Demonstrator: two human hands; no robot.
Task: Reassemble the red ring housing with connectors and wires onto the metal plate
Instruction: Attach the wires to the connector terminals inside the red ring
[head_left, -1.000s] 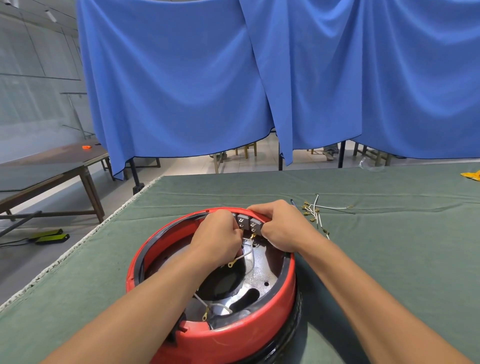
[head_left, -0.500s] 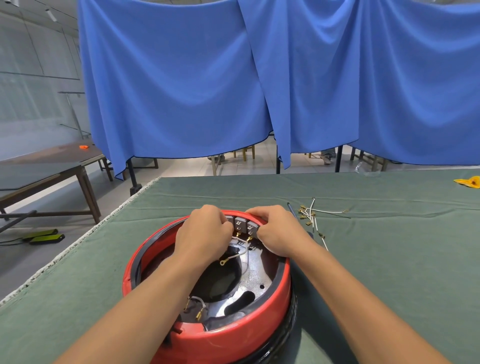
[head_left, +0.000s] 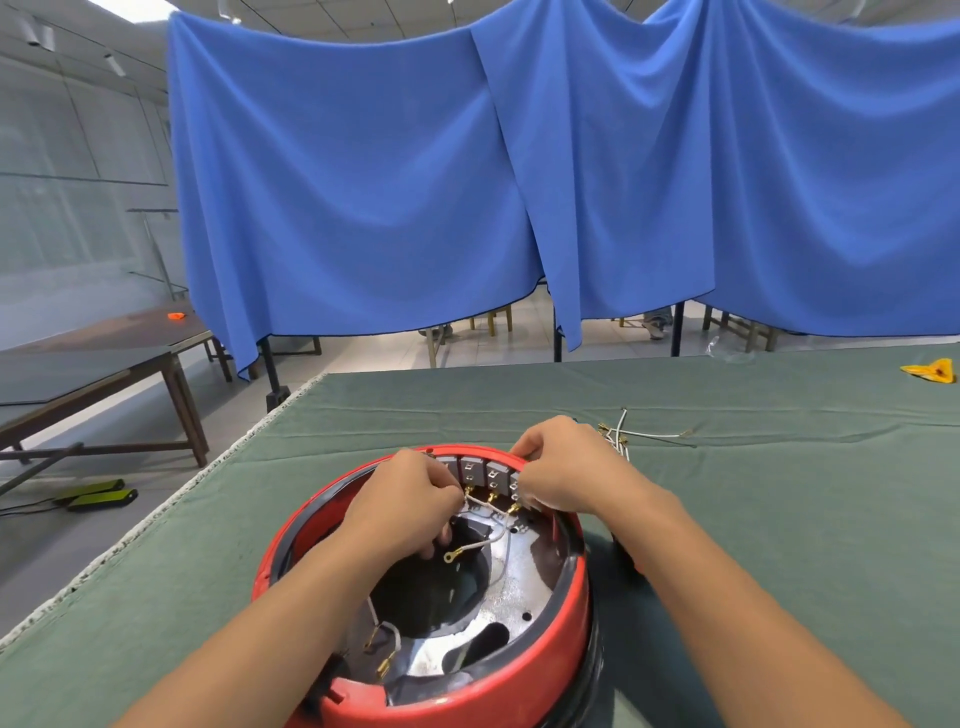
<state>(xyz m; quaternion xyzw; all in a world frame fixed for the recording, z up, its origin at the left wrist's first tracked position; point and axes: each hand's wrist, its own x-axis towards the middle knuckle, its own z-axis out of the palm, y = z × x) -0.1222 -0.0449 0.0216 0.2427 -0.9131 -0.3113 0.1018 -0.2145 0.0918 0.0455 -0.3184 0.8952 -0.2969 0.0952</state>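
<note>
Blue curtains (head_left: 363, 182) hang behind the green-clothed worktop (head_left: 779, 519), where loose wires (head_left: 631, 434) lie just past the right hand (head_left: 563, 475). Nearest the person sits the red ring housing (head_left: 519, 680) around a metal plate (head_left: 522, 577). Both hands curl at its far rim beside grey connectors (head_left: 480, 472); the left hand (head_left: 410, 501) pinches a white wire (head_left: 480, 545). Whether the right grip holds anything, I cannot tell.

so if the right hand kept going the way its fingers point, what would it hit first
Most likely the grey connector blocks on the far inner wall of the red ring housing; the right hand points left along that row, already touching its right end.
</note>
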